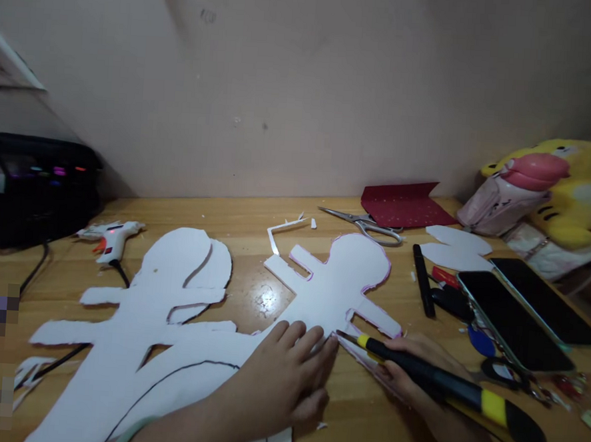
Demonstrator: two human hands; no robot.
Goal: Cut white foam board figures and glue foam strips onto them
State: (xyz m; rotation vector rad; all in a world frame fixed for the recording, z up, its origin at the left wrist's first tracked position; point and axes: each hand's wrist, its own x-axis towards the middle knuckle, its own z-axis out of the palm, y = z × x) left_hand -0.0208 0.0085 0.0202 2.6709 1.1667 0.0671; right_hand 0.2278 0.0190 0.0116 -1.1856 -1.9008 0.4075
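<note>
My right hand [426,369] is closed around a black and yellow utility knife [421,369]. Its tip touches the edge of a white board cutout [345,271] that has a round head, stubby arms and a purple outline. Fingers stretched out, my left hand [296,368] lies flat on the lower part of this cutout, just left of the blade. Beneath my left forearm spreads a white board with a curved black line [200,375]. Another white figure-shaped cutout [124,317] lies to the left, partly over that board.
Scissors [370,224] and a dark red envelope [406,204] lie near the wall. A white glue gun [114,240] sits at the left by a black bag [38,178]. Rightward are a black marker [424,282], phones [514,321], white ovals [457,247], a pink bottle [512,191] and a yellow plush toy [572,191].
</note>
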